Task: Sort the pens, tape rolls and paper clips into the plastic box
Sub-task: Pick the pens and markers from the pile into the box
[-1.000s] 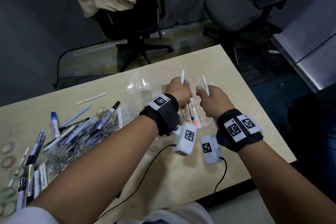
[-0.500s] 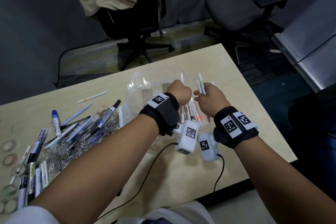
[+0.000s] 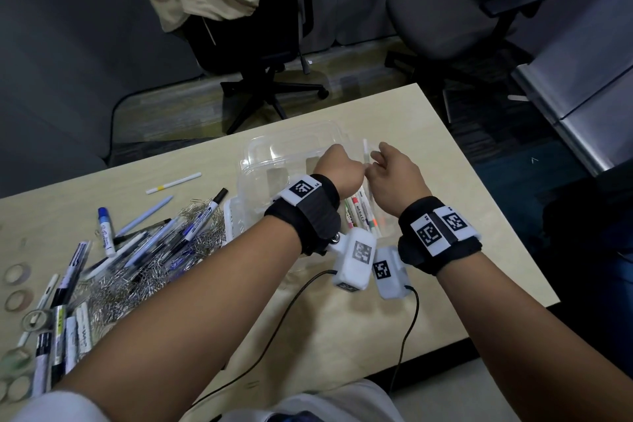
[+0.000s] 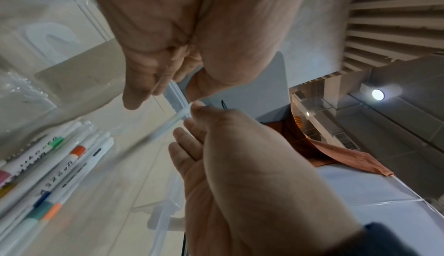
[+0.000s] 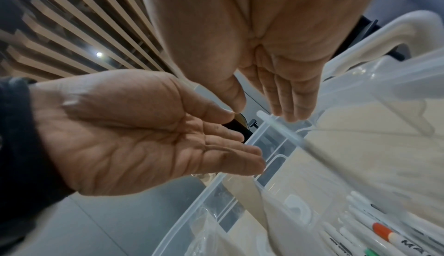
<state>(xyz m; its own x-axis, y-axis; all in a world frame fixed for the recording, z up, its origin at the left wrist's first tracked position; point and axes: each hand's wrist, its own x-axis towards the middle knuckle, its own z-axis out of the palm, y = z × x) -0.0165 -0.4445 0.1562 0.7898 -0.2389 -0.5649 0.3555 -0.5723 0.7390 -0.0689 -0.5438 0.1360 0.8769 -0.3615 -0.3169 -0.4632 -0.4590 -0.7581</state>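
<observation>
Both hands hover over the right end of the clear plastic box (image 3: 260, 147). My left hand (image 3: 339, 168) has its palm open and fingers straight, as the right wrist view shows (image 5: 240, 146). My right hand (image 3: 394, 171) also has straight fingers (image 5: 288, 108). A white pen (image 3: 365, 151) stands tilted between them, blurred, its lower end inside the box (image 5: 278, 125); the right fingertips (image 4: 194, 108) are at its top end. Several white markers (image 3: 359, 212) with coloured bands lie in the box (image 4: 55, 157).
A heap of pens (image 3: 154, 240) and paper clips (image 3: 113, 288) lies on the table's left. Tape rolls (image 3: 15, 272) sit at the far left edge. A lone white pen (image 3: 173, 183) lies behind the heap. Two office chairs stand beyond the table.
Both hands gripped upright white pens a second ago. They have moved forward over the box and opened, and one pen now slips down between them.
</observation>
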